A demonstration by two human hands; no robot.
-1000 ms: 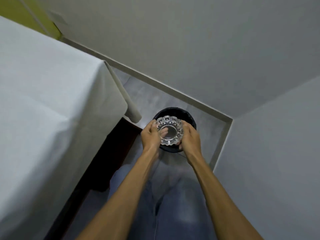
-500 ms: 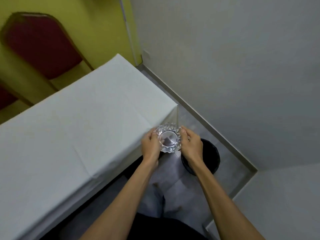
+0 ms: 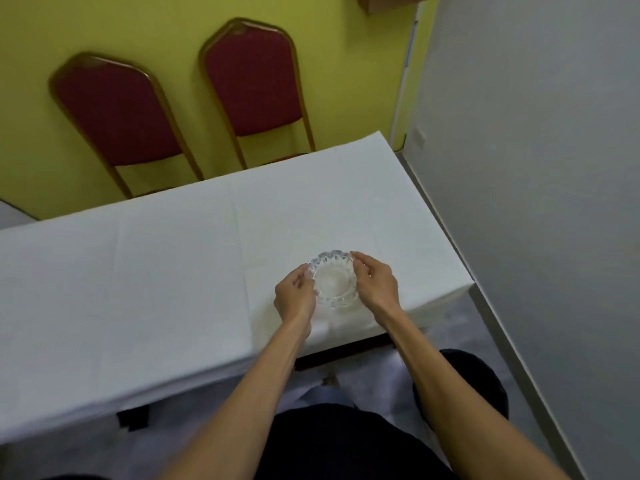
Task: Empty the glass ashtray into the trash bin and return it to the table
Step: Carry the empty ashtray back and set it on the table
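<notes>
The glass ashtray (image 3: pixel 334 279) sits upright over the white-clothed counter (image 3: pixel 173 271), near its right end and closer to the near edge than the far one; whether its base is fully down on the cloth cannot be determined. The left hand (image 3: pixel 294 296) cups the ashtray's left rim and the right hand (image 3: pixel 375 284) its right rim, fingers curled narrowly against the scalloped glass, so both hands grip it. The bowl appears clear of contents. The trash bin (image 3: pixel 485 382) is partly visible on the floor off the counter's near right corner, behind the right forearm. Assessment: the return step is in hand and close to complete. To finish well, the base should be confirmed flat on the cloth before both hands open together and draw outward, avoiding drag that would ruck the cloth or slide the glass toward the right edge. Two red chairs (image 3: pixel 249 74) stand beyond the far edge. No brand, label or legible writing is visible on any item.
</notes>
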